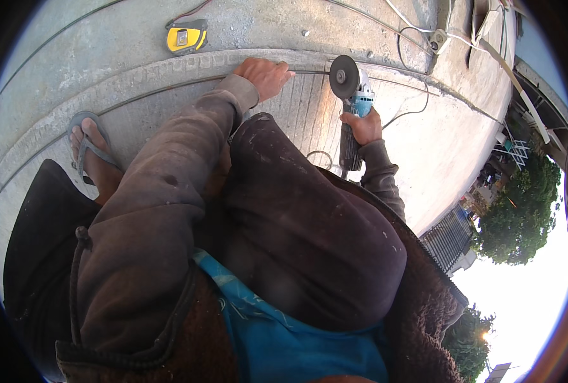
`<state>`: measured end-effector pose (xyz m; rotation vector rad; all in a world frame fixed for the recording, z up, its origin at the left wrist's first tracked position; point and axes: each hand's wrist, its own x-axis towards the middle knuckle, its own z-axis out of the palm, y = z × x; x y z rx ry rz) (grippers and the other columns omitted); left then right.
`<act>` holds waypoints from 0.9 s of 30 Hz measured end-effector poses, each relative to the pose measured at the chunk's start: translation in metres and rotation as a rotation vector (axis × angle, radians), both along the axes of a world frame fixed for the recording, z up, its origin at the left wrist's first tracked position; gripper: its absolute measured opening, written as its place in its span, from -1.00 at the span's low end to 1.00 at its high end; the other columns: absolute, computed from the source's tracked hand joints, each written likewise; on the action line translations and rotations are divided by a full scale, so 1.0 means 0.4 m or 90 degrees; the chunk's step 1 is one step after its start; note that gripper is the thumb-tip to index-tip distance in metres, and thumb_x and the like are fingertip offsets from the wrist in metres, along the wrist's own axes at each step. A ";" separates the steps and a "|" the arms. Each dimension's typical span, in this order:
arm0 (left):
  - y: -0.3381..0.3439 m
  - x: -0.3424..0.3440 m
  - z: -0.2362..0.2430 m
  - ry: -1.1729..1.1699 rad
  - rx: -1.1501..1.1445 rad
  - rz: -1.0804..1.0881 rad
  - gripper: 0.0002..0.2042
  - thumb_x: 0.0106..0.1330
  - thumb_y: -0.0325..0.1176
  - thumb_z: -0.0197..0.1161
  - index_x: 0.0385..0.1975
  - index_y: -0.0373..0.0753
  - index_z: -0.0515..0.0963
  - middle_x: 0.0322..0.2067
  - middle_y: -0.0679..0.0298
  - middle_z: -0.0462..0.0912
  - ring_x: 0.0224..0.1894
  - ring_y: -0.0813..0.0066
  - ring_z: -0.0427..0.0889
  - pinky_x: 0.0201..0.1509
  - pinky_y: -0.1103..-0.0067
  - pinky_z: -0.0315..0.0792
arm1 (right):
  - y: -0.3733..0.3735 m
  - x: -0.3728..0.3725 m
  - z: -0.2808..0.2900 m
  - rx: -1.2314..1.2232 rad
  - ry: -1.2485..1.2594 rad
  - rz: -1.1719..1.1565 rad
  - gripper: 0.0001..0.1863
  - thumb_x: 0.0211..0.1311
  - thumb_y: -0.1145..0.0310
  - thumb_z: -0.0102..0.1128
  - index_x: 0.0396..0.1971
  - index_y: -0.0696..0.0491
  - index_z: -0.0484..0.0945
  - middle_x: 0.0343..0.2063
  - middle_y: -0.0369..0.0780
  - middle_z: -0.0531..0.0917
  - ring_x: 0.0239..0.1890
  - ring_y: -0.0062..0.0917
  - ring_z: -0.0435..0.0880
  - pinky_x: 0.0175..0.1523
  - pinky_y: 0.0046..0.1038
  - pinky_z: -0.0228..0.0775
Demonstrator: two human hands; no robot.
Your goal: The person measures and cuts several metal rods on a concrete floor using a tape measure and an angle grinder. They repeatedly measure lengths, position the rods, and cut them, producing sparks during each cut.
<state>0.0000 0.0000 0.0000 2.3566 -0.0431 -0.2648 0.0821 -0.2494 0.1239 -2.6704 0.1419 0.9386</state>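
Observation:
My left hand (266,76) is closed around a thin steel rod (310,72) that runs across the concrete, roughly from left to right. The rod's long part passes under my left wrist and on past my sandalled foot. In my right hand (365,126) is a blue and black angle grinder (363,104), gripped by its body with the handle toward me. Its dark cutting disc (343,76) stands upright at the rod, to the right of my left hand. Whether the disc touches the rod I cannot tell.
A yellow and black tape measure (185,38) lies on the concrete beyond my left hand. At the upper right are a white socket (438,42) and loose cables (418,113). My foot in a grey flip-flop (91,148) rests at the left. More thin rods lie farther off.

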 end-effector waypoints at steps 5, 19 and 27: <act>-0.002 0.000 0.021 0.035 0.003 -0.026 -0.60 0.46 -0.06 -0.08 -0.29 -0.27 0.56 -0.52 0.08 0.66 -0.41 0.10 0.67 -0.27 0.24 0.51 | -0.023 -0.005 -0.002 -0.026 -0.001 0.000 -0.47 -0.21 0.26 0.37 -0.15 0.21 0.56 -0.34 -0.12 0.70 -0.28 -0.39 0.69 -0.15 -0.38 0.49; 0.001 0.005 0.006 0.031 0.004 -0.020 -0.61 0.45 -0.06 -0.09 -0.30 -0.26 0.55 -0.51 0.04 0.66 -0.40 0.06 0.67 -0.27 0.21 0.50 | -0.015 -0.006 -0.010 0.004 -0.010 0.005 -0.47 -0.19 0.26 0.37 -0.15 0.21 0.55 -0.34 -0.12 0.69 -0.29 -0.39 0.68 -0.14 -0.37 0.49; 0.005 0.002 0.015 0.021 -0.001 -0.016 -0.61 0.45 -0.07 -0.08 -0.30 -0.27 0.55 -0.51 0.04 0.66 -0.40 0.05 0.67 -0.27 0.21 0.50 | 0.001 0.011 -0.015 0.007 -0.016 0.003 -0.48 -0.20 0.24 0.37 -0.17 0.21 0.57 -0.35 -0.12 0.70 -0.30 -0.38 0.69 -0.15 -0.37 0.49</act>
